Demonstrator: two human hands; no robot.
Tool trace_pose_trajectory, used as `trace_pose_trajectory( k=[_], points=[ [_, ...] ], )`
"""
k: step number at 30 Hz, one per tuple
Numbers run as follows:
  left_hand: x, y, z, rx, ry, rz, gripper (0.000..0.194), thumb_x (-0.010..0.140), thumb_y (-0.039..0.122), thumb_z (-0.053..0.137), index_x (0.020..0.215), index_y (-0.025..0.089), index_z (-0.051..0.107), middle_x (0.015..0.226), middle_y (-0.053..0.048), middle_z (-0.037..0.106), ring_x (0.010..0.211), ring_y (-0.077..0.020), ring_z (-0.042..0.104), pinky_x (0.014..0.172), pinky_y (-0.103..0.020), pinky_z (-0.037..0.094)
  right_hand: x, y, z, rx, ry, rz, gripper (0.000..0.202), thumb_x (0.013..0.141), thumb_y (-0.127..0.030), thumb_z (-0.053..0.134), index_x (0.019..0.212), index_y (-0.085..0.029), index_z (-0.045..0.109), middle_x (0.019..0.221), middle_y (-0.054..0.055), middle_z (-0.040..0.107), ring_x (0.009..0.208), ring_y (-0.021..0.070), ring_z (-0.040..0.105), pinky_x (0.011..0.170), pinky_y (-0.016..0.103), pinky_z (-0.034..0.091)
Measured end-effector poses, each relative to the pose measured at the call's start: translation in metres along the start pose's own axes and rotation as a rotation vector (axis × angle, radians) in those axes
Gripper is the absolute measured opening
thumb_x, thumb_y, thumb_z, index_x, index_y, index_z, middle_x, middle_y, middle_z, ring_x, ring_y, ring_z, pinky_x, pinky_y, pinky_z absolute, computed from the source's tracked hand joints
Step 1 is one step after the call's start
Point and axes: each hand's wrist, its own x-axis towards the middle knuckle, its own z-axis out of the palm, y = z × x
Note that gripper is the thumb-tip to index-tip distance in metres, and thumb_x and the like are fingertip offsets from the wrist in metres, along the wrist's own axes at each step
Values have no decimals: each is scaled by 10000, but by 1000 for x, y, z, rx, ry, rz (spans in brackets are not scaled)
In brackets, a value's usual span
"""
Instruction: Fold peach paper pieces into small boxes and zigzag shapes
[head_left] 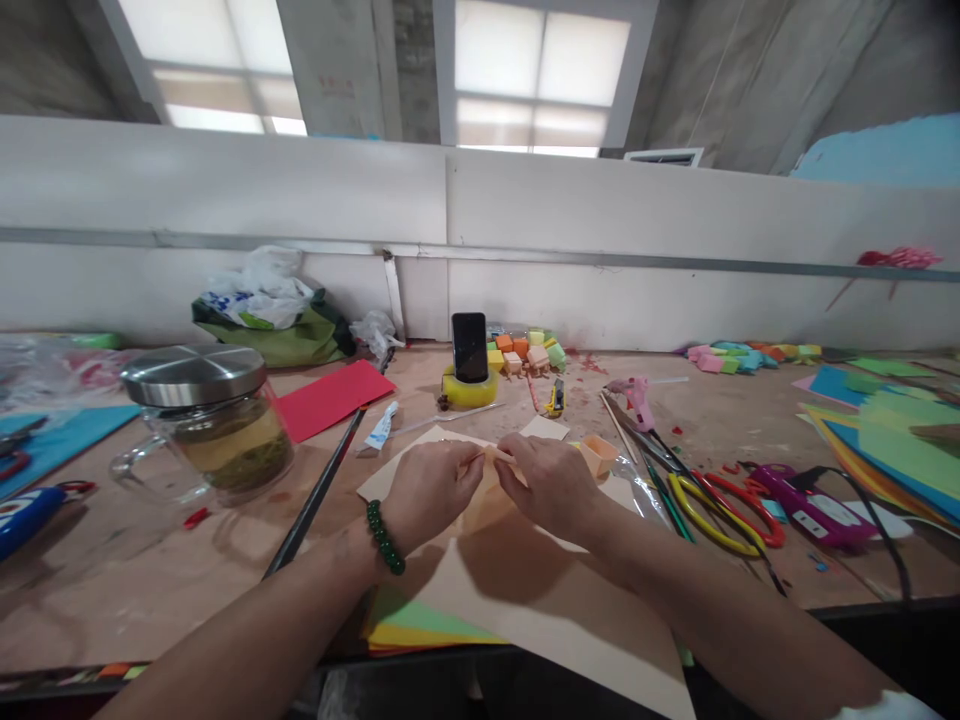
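Observation:
My left hand (433, 492), with a green bead bracelet (385, 538) at the wrist, has its fingers pinched together over the table. Opposite it, my right hand (553, 490) is closed in the same way. Between the fingertips of both is a small peach paper piece (493, 455), mostly hidden by the fingers. Below lie large peach paper sheets (577, 610), over a stack of green and yellow sheets (427, 618). Just beyond my right hand stands a small open peach paper box (598, 453), close to a flat peach paper square (544, 429).
A lidded glass mug of tea (232, 440) stands left, near red paper (334, 398). A phone (469, 347) leans in a yellow tape roll (469, 390). To the right are a pink glue gun (638, 402), yellow-handled scissors (709, 515), a purple device (814, 508) and coloured sheets (900, 450).

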Motion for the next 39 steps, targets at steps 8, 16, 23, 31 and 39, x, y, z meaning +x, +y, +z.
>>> trace_pose_trajectory(
  k=[8,16,23,31,39],
  points=[
    [0,2,-3,57,-15,-13,352,857,232,467,511,176,500,506,-12,552,507,-135,434,528,-277,198,2,1,-6,11,29,-89,306,939,-209,422,669,-165,562,626,22,628,556,113,516,552,266,255],
    [-2,2,1,18,-26,18,279,844,164,474,587,175,583,573,-16,637,542,-138,524,523,-249,257,0,-9,-4,-41,-47,-142,106,857,-159,513,777,-159,582,720,39,667,625,148,562,589,275,306],
    [-1,-6,2,6,122,59,253,849,201,515,633,171,644,620,-34,675,571,-145,557,546,-255,307,2,-3,-10,-56,70,-127,221,934,-189,448,746,-172,563,635,10,634,583,128,548,553,272,291],
    [-1,-6,4,2,179,107,295,860,199,506,591,176,623,558,-10,649,512,-128,552,506,-244,344,1,-8,-6,-60,115,-177,206,936,-148,438,784,-165,575,734,28,677,625,131,570,598,261,336],
    [-2,-12,-4,-144,581,430,165,875,120,521,962,193,641,860,-53,739,770,-151,697,698,-240,540,3,-8,-32,-11,304,-255,241,880,-27,402,799,-179,570,860,34,712,675,131,587,629,264,385]
  ],
)
